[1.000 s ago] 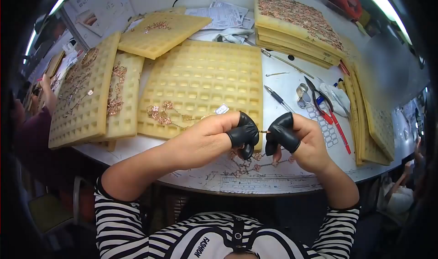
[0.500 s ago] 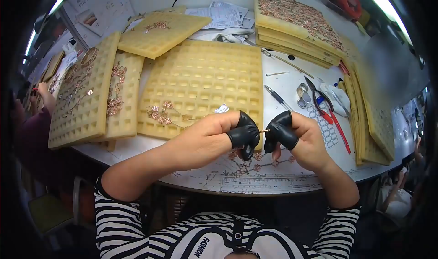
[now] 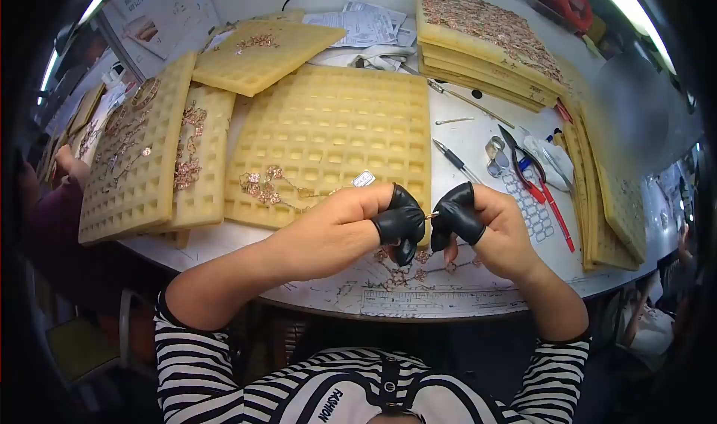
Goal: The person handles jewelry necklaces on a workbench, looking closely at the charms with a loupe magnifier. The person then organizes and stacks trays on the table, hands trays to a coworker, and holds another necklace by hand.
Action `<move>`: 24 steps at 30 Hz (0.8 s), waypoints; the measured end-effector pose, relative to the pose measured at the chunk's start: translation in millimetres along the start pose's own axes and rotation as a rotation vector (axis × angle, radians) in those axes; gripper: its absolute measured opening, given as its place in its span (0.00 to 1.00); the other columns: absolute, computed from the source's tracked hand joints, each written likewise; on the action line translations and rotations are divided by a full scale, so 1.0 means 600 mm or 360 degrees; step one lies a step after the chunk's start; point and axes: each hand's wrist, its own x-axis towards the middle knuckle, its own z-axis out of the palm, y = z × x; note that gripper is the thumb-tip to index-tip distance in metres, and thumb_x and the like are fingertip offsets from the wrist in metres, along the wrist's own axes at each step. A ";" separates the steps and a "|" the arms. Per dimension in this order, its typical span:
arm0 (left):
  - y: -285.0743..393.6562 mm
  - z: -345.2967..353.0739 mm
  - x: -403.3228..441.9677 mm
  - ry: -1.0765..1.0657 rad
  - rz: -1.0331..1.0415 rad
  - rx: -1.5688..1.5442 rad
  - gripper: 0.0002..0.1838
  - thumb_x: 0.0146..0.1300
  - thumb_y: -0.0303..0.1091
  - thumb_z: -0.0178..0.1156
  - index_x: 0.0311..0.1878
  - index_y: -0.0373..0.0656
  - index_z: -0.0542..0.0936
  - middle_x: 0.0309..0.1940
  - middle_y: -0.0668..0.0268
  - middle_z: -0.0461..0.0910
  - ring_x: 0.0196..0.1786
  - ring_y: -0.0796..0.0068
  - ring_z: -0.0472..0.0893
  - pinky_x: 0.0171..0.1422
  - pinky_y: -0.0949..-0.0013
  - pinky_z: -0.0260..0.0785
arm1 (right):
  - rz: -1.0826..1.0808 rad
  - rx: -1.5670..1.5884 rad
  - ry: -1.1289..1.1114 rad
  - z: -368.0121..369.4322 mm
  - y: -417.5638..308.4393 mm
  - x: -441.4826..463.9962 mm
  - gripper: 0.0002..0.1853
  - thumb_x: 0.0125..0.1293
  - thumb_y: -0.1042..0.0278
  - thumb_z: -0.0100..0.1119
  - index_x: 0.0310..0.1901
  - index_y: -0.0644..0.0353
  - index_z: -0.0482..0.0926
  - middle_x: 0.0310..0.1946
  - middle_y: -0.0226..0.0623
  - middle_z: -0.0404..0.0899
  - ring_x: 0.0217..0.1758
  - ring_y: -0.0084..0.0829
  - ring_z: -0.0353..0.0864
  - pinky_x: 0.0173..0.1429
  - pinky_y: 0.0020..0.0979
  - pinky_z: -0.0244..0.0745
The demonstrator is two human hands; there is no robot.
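Observation:
My left hand and my right hand face each other above the front of the table, with black finger cots on some fingers. Both are closed in a pinch. Between the fingertips shows a tiny rose-gold jewelry piece, held from both sides; most of it is hidden. Below my hands lie rose-gold flower chains, partly covered by the fingers. A yellow tray with square pockets extends behind my left hand. More flower chains and a small white tag rest on it.
Pens, red-handled pliers and a metal ring-shaped item lie at right. Yellow trays are stacked at back right and lean at left. A printed ruler runs along the front edge. Another person's hand is far left.
My right hand has shifted very slightly left; both hands keep their pinch on the small piece. At far left the other person's hand has moved a little.

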 end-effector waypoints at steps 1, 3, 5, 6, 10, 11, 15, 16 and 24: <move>0.000 0.000 0.000 -0.0005 0.0012 -0.0012 0.10 0.65 0.35 0.48 0.39 0.38 0.74 0.31 0.70 0.74 0.34 0.84 0.71 0.41 0.79 0.62 | -0.0004 0.0004 0.0001 0.000 0.001 0.000 0.08 0.63 0.69 0.50 0.34 0.67 0.70 0.23 0.37 0.75 0.21 0.22 0.76 0.24 0.20 0.71; 0.000 0.000 0.000 -0.0002 0.0003 0.0000 0.10 0.65 0.35 0.48 0.39 0.38 0.74 0.31 0.70 0.74 0.34 0.84 0.71 0.41 0.79 0.62 | -0.0008 0.0009 0.0002 0.000 0.002 0.000 0.08 0.63 0.69 0.50 0.34 0.67 0.70 0.23 0.37 0.75 0.21 0.22 0.76 0.24 0.19 0.71; -0.002 0.000 0.000 0.0001 -0.0004 0.0012 0.10 0.65 0.35 0.48 0.39 0.38 0.74 0.31 0.71 0.74 0.34 0.84 0.71 0.41 0.79 0.62 | -0.0026 0.0027 0.0001 0.000 0.003 0.000 0.08 0.63 0.69 0.50 0.34 0.67 0.70 0.23 0.38 0.75 0.21 0.22 0.76 0.24 0.20 0.71; -0.003 0.000 0.000 0.0014 -0.0013 0.0019 0.10 0.65 0.35 0.48 0.39 0.38 0.74 0.31 0.71 0.74 0.34 0.84 0.71 0.41 0.79 0.62 | -0.0025 0.0027 0.0001 0.000 0.003 0.000 0.08 0.63 0.69 0.50 0.34 0.67 0.70 0.23 0.38 0.75 0.21 0.22 0.76 0.24 0.20 0.71; -0.001 0.000 -0.001 0.0049 -0.0037 0.0058 0.10 0.64 0.35 0.48 0.39 0.38 0.74 0.31 0.71 0.74 0.34 0.84 0.71 0.41 0.79 0.62 | 0.0021 0.0037 0.0017 0.001 0.002 -0.001 0.08 0.64 0.69 0.50 0.34 0.67 0.70 0.23 0.38 0.75 0.21 0.23 0.76 0.24 0.20 0.71; -0.001 0.001 -0.001 0.0050 -0.0036 0.0059 0.10 0.64 0.35 0.48 0.39 0.38 0.74 0.31 0.71 0.74 0.34 0.84 0.71 0.41 0.79 0.62 | 0.0030 0.0036 0.0021 0.001 0.002 -0.001 0.08 0.64 0.69 0.50 0.34 0.67 0.70 0.23 0.38 0.75 0.21 0.23 0.76 0.24 0.20 0.72; -0.003 -0.001 0.000 0.0069 -0.0035 0.0000 0.10 0.64 0.34 0.49 0.39 0.37 0.74 0.31 0.70 0.74 0.33 0.84 0.71 0.40 0.78 0.63 | -0.0012 0.0023 0.0029 -0.001 0.007 -0.002 0.07 0.63 0.71 0.50 0.34 0.67 0.71 0.23 0.39 0.75 0.22 0.24 0.76 0.25 0.21 0.72; -0.004 -0.002 0.000 0.0079 -0.0058 0.0028 0.09 0.64 0.33 0.49 0.40 0.37 0.74 0.31 0.70 0.74 0.33 0.83 0.71 0.40 0.78 0.63 | -0.0028 -0.0009 0.0032 0.000 0.003 -0.002 0.07 0.63 0.71 0.50 0.34 0.68 0.71 0.23 0.38 0.75 0.23 0.23 0.76 0.25 0.21 0.72; -0.005 0.001 0.003 0.0127 0.0027 -0.0084 0.07 0.63 0.31 0.51 0.39 0.37 0.73 0.27 0.70 0.73 0.29 0.83 0.71 0.35 0.78 0.64 | -0.0124 -0.0188 0.0079 -0.004 -0.003 -0.001 0.05 0.58 0.75 0.52 0.33 0.67 0.75 0.25 0.33 0.78 0.25 0.18 0.76 0.29 0.20 0.71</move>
